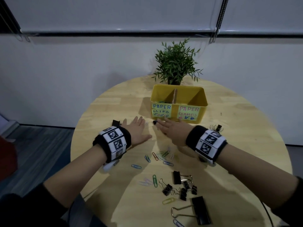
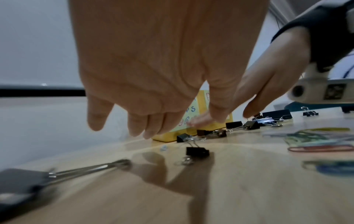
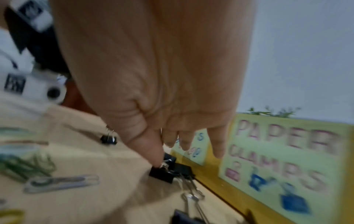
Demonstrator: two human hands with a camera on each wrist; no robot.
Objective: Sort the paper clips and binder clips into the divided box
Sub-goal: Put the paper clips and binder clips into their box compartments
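The yellow divided box [image 1: 190, 119] stands mid-table, labelled PAPER CLIPS on the left and PAPER CLAMPS on the right. A few paper clips [image 1: 161, 101] lie in its left compartment. My left hand [image 1: 137, 126] hovers flat and holds nothing, in front of the box's left corner. My right hand [image 1: 164, 126] reaches to the box front with straight fingers. Its thumb [image 3: 153, 151] touches a small black binder clip [image 3: 162, 173] on the table. Coloured paper clips [image 1: 161, 154] lie between my wrists. Several binder clips [image 1: 182, 187] lie nearer me.
A large binder clip [image 1: 200, 210] lies at the near table edge. Another black binder clip [image 1: 115, 122] lies left of my left hand, and more [image 1: 217, 127] sit right of my right wrist. A potted plant [image 1: 176, 63] stands behind the box.
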